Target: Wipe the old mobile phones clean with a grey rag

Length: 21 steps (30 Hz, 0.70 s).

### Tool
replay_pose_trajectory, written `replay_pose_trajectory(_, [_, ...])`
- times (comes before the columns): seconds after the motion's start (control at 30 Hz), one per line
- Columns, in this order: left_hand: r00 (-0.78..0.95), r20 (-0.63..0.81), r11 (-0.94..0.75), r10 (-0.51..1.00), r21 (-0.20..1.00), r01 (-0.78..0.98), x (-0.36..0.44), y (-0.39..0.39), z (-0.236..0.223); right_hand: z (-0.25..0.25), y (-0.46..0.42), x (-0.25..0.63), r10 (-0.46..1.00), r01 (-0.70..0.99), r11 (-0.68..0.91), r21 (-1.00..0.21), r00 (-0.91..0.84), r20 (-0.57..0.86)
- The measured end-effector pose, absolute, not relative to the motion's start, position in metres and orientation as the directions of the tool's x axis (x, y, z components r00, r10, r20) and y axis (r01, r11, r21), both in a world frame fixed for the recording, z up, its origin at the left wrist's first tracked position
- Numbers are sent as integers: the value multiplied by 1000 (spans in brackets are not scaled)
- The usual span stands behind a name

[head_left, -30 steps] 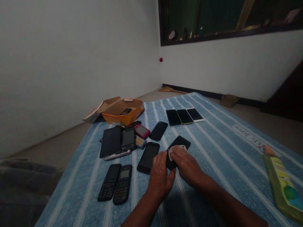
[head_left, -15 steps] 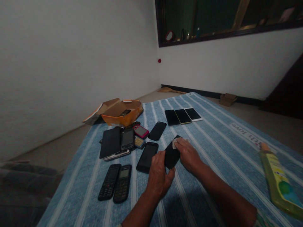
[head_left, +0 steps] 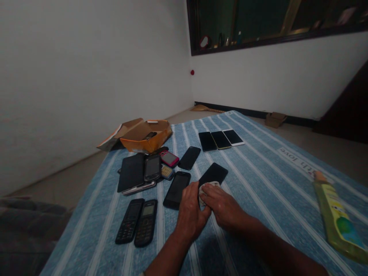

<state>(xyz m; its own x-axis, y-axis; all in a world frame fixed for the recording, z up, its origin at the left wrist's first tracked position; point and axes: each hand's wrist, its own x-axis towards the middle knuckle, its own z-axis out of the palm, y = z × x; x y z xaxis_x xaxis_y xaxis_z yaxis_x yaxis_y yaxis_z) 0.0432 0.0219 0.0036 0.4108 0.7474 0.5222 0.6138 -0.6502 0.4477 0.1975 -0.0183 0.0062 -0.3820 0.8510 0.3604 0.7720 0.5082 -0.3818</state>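
Observation:
A black smartphone (head_left: 214, 173) lies on the striped blue cloth, its near end hidden by my hands. My left hand (head_left: 191, 209) grips its near left edge, thumb toward me. Under the fingers of my right hand (head_left: 221, 203) a pale wiping cloth (head_left: 213, 184) is pressed on the phone's near part. Just left of my left hand lies another black smartphone (head_left: 177, 189). Beyond it rests a third dark phone (head_left: 189, 158). Two keypad phones, one black (head_left: 130, 221) and one with a small grey screen (head_left: 146, 222), lie side by side at the near left.
An open orange cardboard box (head_left: 146, 142) stands at the far left, a phone inside. Before it is a pile with a black tablet-like slab (head_left: 130, 172) and a pink phone (head_left: 169, 158). Several phones line up at the back, one white (head_left: 234, 137). A yellow-green bottle (head_left: 336, 218) lies right.
My right hand has slid the wiping cloth from the phone's far end toward me, down to its near end beside my left hand. The left hand keeps its hold.

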Motion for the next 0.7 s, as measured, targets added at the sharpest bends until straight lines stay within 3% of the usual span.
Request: replay_pose_trajectory(0.7, [455,500,-671,737,461,580,45,21,8,26,-14,198,811,702,576,-418,-426,401])
